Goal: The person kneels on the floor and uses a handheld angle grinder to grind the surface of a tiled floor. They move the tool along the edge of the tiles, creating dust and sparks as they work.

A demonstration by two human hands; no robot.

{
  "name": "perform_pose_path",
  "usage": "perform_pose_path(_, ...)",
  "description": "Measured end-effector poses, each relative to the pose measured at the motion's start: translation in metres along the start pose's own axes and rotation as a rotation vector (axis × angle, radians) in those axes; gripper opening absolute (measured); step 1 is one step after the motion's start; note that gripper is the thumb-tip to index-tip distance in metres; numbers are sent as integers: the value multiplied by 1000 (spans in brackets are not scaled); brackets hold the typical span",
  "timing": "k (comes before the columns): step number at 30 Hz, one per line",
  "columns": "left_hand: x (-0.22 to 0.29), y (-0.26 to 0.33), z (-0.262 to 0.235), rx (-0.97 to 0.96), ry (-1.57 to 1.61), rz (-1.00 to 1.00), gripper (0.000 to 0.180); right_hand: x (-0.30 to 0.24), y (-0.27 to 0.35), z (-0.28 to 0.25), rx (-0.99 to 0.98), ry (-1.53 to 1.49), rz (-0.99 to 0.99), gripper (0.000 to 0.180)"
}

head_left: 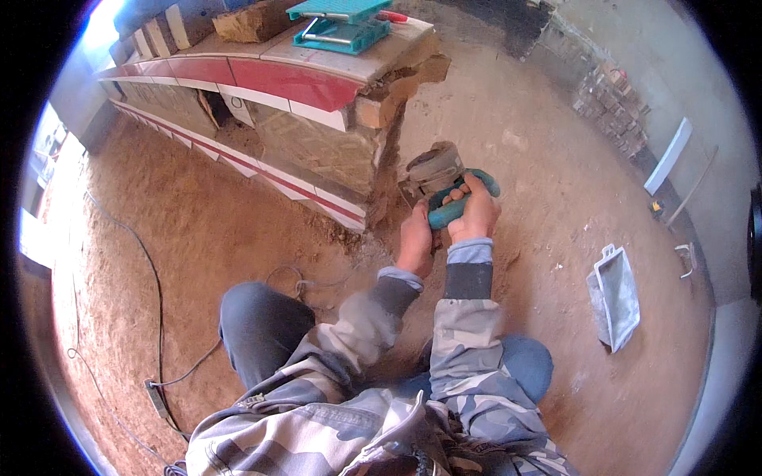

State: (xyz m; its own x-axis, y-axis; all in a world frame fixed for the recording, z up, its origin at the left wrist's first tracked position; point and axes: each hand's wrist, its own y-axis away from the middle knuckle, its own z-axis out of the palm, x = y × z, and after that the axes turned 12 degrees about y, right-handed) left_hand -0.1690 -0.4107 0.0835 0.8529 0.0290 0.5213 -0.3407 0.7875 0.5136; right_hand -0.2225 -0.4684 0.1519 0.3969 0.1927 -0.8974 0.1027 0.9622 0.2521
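Observation:
Both my hands are at a dusty power tool with a teal handle and a rounded grey-brown body (435,168), low over the dirt floor beside the counter's end. My right hand (476,208) is wrapped round the teal handle. My left hand (416,242) is closed at the tool's near left side; its fingertips are partly hidden. The tool's underside is out of sight. Just left of it stands a low counter with red and white tiles (294,83), its end rough and broken, with bare brick showing.
On the counter rest a teal folding stool (343,32) and a brown block (250,21). A grey scoop-shaped container (614,301) lies right. Stacked bricks (611,111) and a white strip (668,156) are by the right wall. Cables (155,274) and a power strip (157,399) lie left.

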Motion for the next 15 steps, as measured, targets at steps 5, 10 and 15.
perform_pose_path(5, 10, 26, 39, -109, 105, 46, 42, -47, 21, 10, -17, 11, -150, 11)
perform_pose_path(10, 22, 36, 40, -297, 126, -86, 43, -81, 60, 26, -99, 56, -301, 11)
perform_pose_path(15, 27, 66, 38, -381, 243, -62, 41, -85, 98, 28, -149, 169, -408, 7)
